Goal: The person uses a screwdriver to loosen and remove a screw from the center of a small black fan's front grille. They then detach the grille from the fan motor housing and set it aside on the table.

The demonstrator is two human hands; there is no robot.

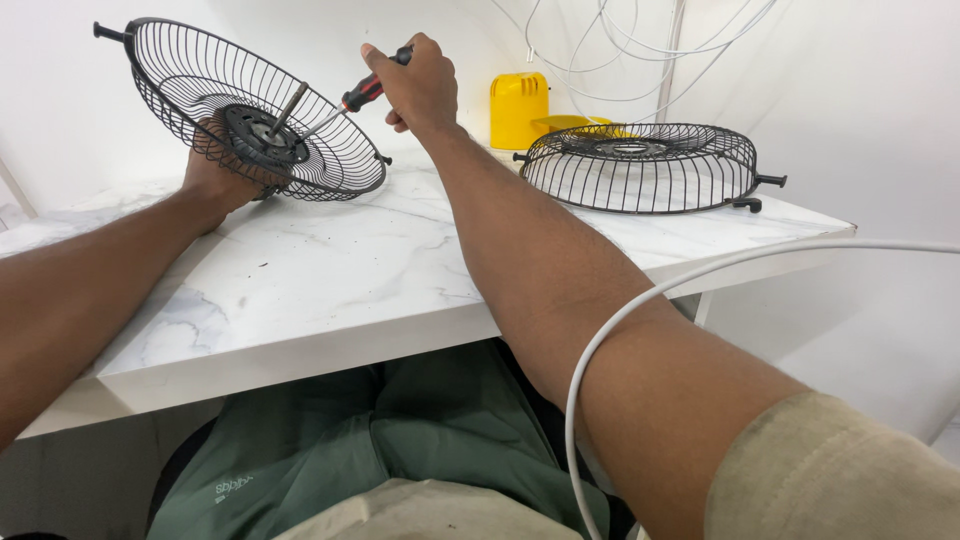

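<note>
The left hand (222, 170) is closed around the back of a black wire fan guard (250, 110), holding it tilted up on its edge over the far left part of the white marble worktop (330, 280); the guard's lower rim sits at or just above the surface, and I cannot tell whether it touches. A short metal shaft sticks out of the round hub in the guard's middle. The right hand (420, 85) is clenched around the red and black handle of a screwdriver (345, 105), whose thin shank points down and left to the hub, with the tip right at the hub beside the shaft. A second black wire guard (640, 165) lies dome up near the far right corner of the worktop, well apart from the first. Behind it, against the wall, stands a yellow plastic container (518, 108). A white cable (640, 310) curves across the right forearm
</note>
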